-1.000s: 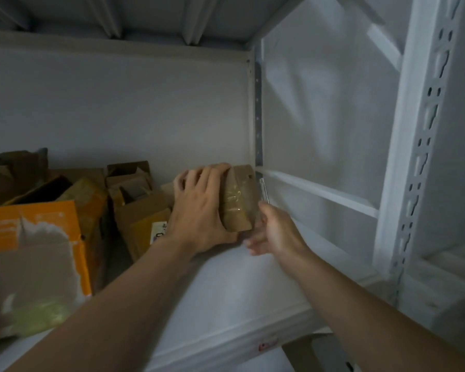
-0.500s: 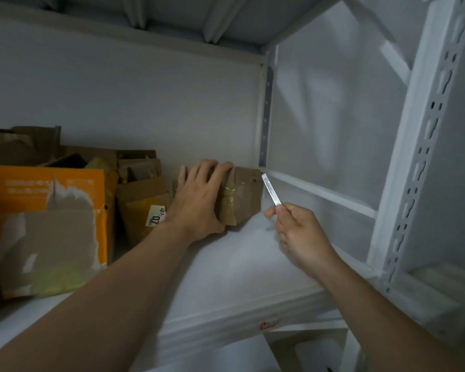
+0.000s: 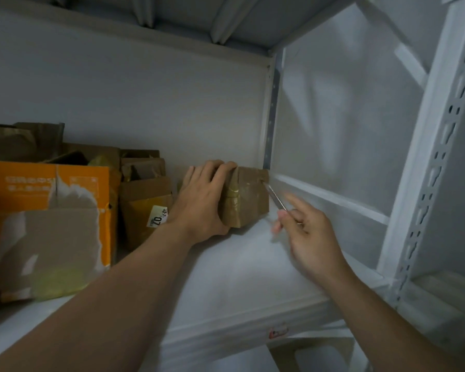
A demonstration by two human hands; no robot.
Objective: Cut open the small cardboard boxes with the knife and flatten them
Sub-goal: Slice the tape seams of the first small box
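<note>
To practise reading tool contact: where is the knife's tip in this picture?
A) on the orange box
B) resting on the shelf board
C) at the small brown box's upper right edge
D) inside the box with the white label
C: the knife, pinched in the right hand, meets the top right edge of the small brown box held by the left hand.

Dim, apparently metal white shelving [image 3: 239, 277]
</note>
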